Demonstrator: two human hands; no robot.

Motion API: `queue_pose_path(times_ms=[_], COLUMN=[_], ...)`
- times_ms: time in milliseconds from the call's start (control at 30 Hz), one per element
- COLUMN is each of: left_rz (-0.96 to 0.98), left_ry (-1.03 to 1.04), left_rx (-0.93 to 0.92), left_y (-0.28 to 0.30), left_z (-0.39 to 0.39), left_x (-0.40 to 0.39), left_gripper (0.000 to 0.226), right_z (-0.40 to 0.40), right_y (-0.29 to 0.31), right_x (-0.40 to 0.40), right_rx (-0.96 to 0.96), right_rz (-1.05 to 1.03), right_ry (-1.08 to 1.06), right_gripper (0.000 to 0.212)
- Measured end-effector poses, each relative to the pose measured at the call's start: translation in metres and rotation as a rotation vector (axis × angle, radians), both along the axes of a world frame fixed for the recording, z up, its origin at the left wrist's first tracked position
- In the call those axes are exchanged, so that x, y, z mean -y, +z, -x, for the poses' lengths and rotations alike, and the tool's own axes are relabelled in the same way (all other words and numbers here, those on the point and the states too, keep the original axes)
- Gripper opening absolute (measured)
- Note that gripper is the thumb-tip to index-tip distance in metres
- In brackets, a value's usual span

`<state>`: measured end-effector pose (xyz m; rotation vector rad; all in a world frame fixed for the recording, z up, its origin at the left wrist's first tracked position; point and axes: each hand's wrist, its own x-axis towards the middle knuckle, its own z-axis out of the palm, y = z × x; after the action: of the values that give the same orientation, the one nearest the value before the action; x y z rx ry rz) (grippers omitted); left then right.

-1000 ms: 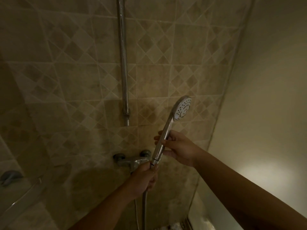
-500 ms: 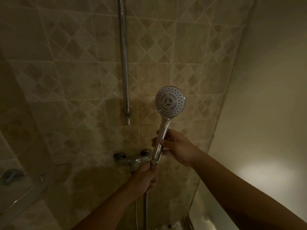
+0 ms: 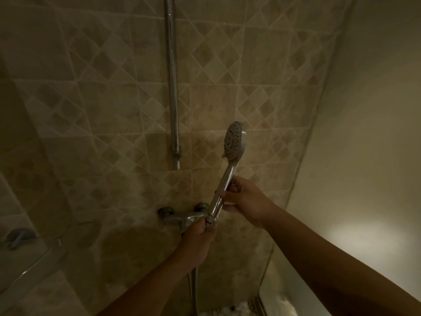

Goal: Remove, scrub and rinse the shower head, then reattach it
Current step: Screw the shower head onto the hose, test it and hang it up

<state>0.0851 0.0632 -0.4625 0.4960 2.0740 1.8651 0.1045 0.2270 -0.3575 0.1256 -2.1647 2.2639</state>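
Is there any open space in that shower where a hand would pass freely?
Yes: the tiled wall left of the chrome riser pipe is bare, as is the plain cream wall on the right. It is crowded low in the middle, where both hands grip the chrome shower head and its hose beside the metal mixer tap.

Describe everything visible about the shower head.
The shower head is a chrome handheld with a round, pale, nozzle-dotted face turned to the left of the view. It stands tilted, head up, before the tiled wall. The right hand grips its handle; the left hand grips the hose nut at its base.
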Motion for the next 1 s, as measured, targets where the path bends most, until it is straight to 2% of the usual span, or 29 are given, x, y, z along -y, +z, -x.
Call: queue_pose_path(times_ms=[100,233,400,567,700,767,900,1000], left_rz=[0.054,0.053,0.077,0.039,0.080,0.097,0.092,0.193], left_ry=[0.034,-0.059,-0.040,-0.113,-0.064,-0.052,-0.046,0.034], left_rx=[-0.030,0.004,-0.068,0.014,-0.013,-0.042,-0.015,-0.137], left_y=[0.001,0.004,0.008,0.011,0.008,0.006,0.004,0.003], left_z=[0.000,0.000,-0.009,-0.011,-0.010,-0.007,-0.004,-0.005], left_x=[0.000,0.003,0.001,0.001,-0.001,-0.002,-0.001,-0.004], left_gripper=[0.029,0.020,0.021,0.021,0.020,0.021,0.024,0.029], right_z=[0.003,0.001,0.002,-0.004,-0.002,-0.001,-0.003,-0.003], right_y=[-0.002,-0.004,-0.011,-0.017,-0.016,-0.017,-0.017,-0.017], right_x=[0.000,-0.005,0.001,-0.006,0.003,0.005,-0.001,0.003], right_rx=[0.027,0.043,0.001,0.074,0.040,0.041,0.027,0.010], right_rz=[-0.083,0.148,-0.060,0.205,0.000,0.012,0.142,0.025], right_ry=[-0.047,0.042,-0.143,0.018,-0.137,-0.168,-0.027,-0.110], right_gripper=[0.022,0.020,0.016,0.026,0.022,0.020,0.019,0.016])
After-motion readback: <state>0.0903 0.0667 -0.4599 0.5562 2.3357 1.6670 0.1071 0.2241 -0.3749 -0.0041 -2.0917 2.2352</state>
